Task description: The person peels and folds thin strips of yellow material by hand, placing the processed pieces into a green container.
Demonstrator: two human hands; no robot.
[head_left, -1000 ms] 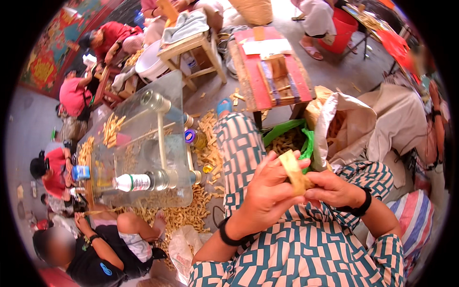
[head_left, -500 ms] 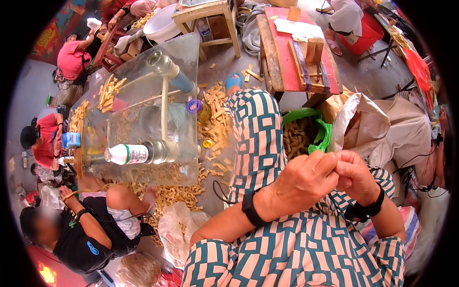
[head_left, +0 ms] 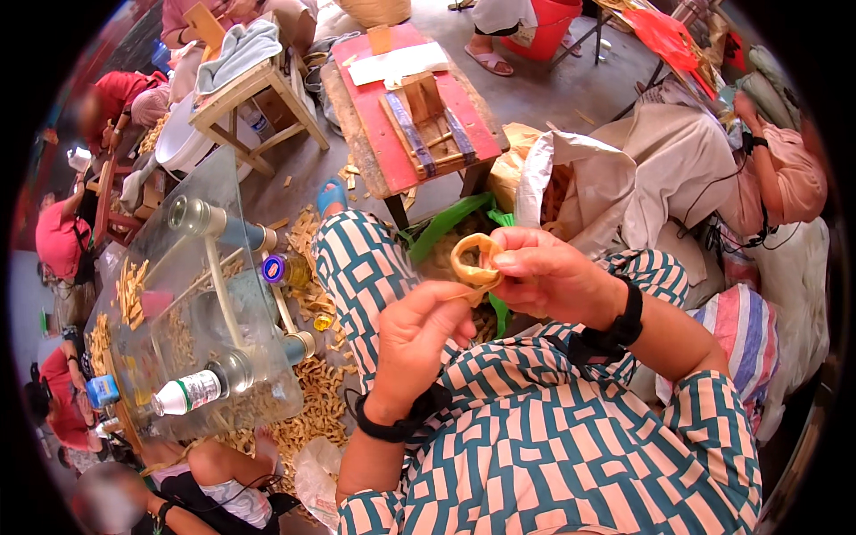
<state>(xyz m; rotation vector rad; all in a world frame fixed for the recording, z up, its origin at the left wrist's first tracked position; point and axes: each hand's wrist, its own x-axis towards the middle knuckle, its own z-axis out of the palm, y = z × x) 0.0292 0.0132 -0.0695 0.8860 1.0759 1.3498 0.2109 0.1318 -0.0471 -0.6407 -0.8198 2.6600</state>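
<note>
A thin tan strip [head_left: 458, 265], curled into a loop, is held up in front of my lap. My right hand [head_left: 557, 276] is closed on the loop's right side between thumb and fingers. Lower and to the left, my left hand [head_left: 417, 337] pinches the strip's tail, with the fingertips partly hidden behind the thumb. What the strip is made of I cannot tell. Just beyond both hands, between my knees, lies an open green bag [head_left: 453, 225], its contents largely covered by my hands and the loop.
Ahead stands a red-topped wooden bench [head_left: 357, 107] carrying a wooden frame [head_left: 426, 125]. At left is a glass table [head_left: 267, 392] with a white bottle [head_left: 187, 392]; tan pieces [head_left: 308, 419] litter the floor beneath. A pale sack [head_left: 660, 160] and striped bag [head_left: 736, 334] are at right. Co-workers sit around.
My hands have moved left and apart, and the tan loop between them has come into view. The whole view has shifted, so the bench and table appear further left.
</note>
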